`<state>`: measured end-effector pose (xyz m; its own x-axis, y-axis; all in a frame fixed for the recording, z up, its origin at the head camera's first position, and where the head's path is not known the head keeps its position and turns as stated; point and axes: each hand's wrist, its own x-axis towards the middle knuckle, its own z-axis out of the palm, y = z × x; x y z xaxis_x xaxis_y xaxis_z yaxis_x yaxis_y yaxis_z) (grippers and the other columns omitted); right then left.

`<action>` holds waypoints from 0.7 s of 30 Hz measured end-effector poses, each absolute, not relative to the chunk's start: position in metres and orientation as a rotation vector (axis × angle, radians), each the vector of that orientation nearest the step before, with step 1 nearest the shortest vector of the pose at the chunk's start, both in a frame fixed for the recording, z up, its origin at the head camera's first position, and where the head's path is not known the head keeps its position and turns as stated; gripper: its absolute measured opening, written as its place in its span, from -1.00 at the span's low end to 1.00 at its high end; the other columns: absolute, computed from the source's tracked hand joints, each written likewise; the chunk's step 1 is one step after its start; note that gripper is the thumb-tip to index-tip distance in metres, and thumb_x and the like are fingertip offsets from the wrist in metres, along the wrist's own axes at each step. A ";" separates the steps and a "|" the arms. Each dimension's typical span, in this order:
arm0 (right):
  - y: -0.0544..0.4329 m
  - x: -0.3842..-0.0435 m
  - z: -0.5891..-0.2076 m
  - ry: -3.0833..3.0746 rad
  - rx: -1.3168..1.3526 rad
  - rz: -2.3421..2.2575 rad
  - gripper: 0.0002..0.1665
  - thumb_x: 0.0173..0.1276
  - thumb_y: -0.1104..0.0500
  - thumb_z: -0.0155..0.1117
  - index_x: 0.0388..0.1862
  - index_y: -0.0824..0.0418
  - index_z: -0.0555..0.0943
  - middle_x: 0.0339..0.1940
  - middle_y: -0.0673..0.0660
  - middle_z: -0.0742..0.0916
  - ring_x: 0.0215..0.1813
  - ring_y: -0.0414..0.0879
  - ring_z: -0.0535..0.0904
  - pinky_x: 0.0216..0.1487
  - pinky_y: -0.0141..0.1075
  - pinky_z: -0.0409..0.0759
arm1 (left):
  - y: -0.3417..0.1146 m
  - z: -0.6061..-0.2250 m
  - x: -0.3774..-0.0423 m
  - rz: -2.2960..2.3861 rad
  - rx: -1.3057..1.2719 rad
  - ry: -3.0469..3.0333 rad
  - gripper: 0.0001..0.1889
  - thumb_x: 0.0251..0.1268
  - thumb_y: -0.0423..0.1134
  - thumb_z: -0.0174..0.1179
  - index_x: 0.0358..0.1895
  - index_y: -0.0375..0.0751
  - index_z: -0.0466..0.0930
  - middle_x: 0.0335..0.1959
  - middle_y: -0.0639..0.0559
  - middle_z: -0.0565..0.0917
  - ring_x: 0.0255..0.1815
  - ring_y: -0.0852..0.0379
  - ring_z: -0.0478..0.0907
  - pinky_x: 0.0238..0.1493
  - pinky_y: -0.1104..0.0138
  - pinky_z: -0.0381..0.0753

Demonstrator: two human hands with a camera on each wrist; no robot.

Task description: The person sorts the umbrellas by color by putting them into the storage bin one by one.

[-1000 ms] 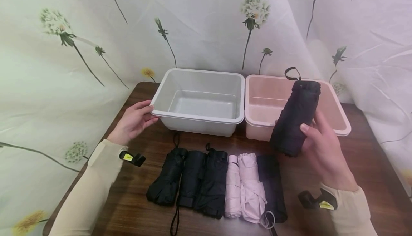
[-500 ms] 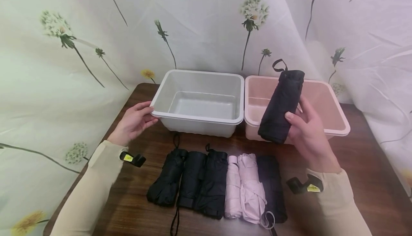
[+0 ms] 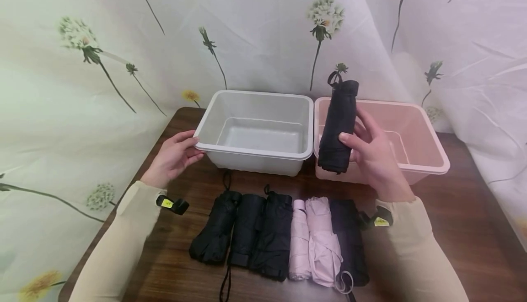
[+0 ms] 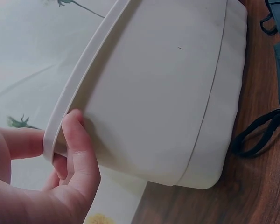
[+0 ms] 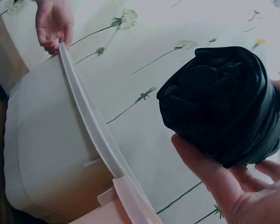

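My right hand (image 3: 376, 155) grips a folded black umbrella (image 3: 339, 126), held upright with its wrist loop at the top, in front of the left end of the pink bin (image 3: 411, 132). The right wrist view looks at the bunched fabric end of this umbrella (image 5: 219, 102), with thumb and fingers around it. My left hand (image 3: 174, 155) pinches the front left corner rim of the white bin (image 3: 255, 153). In the left wrist view, thumb and fingers close over that rim (image 4: 79, 74).
A row of folded umbrellas lies before the bins: several black ones, among them one at the left (image 3: 216, 229) and one at the right (image 3: 350, 242), and two pink ones (image 3: 323, 242) between. The bins stand side by side on a dark wooden table (image 3: 453, 219) against a flowered cloth (image 3: 263, 27).
My right hand has carried the black umbrella leftward and a little up, from over the pink bin's middle to its left end. The left hand stays at the white bin's rim.
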<state>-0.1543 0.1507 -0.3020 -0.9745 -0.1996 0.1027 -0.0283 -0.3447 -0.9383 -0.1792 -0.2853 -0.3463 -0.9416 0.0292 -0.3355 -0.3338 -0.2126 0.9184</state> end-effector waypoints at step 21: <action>0.105 -0.195 -0.308 2.227 -0.113 -2.171 -0.11 0.24 0.06 0.39 0.49 -0.10 0.20 0.16 0.23 0.51 -0.09 -0.07 0.60 -0.38 -0.20 0.73 | -0.287 -0.346 -0.180 2.192 -0.384 1.869 -0.47 0.42 -0.23 0.12 0.37 -0.16 0.17 0.12 -0.04 0.42 -0.31 0.23 0.67 -0.20 0.43 0.70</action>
<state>-0.1954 0.1048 -0.3076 -0.9969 -0.0728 0.0297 -0.0315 0.0240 -0.9992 -0.1800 -0.2866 -0.3459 -0.9380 0.0086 -0.3465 -0.3435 -0.1567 0.9260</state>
